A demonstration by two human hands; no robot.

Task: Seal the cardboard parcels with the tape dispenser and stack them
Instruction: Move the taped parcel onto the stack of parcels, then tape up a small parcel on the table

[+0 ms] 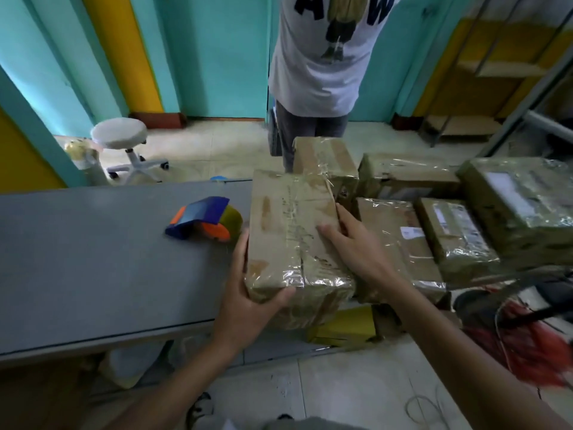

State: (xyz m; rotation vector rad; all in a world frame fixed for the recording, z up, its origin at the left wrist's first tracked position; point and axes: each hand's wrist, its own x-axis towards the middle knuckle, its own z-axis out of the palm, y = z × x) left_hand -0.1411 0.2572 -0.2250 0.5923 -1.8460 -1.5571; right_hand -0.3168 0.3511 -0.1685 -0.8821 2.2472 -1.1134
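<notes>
Six cardboard parcels in view, every one wrapped in glossy clear tape, so sealing apparently finished as far as visible. Five other parcels [406,175] crowded together at the right end of the grey table [93,259], close-packed but hardly a tidy pile; hard to tell whether any rests on another. Sixth parcel [291,237] at the near edge of that cluster, tape running down its top seam and over its near end, probably due for stacking rather than more taping. Blue-and-orange tape dispenser [206,218] lying idle on the table just left of the parcel, touched by neither hand. Left hand [248,293] gripping the parcel's near left corner, thumb hooked across the near end, fingers laid up the left side. Right hand [356,243] spread on the top by the right edge, fingers fairly straight, pressing rather than clutching. Judged late in the job: stacking left to do. Beyond the table, a bystander in a white T-shirt [325,57] and a white stool [119,133].
</notes>
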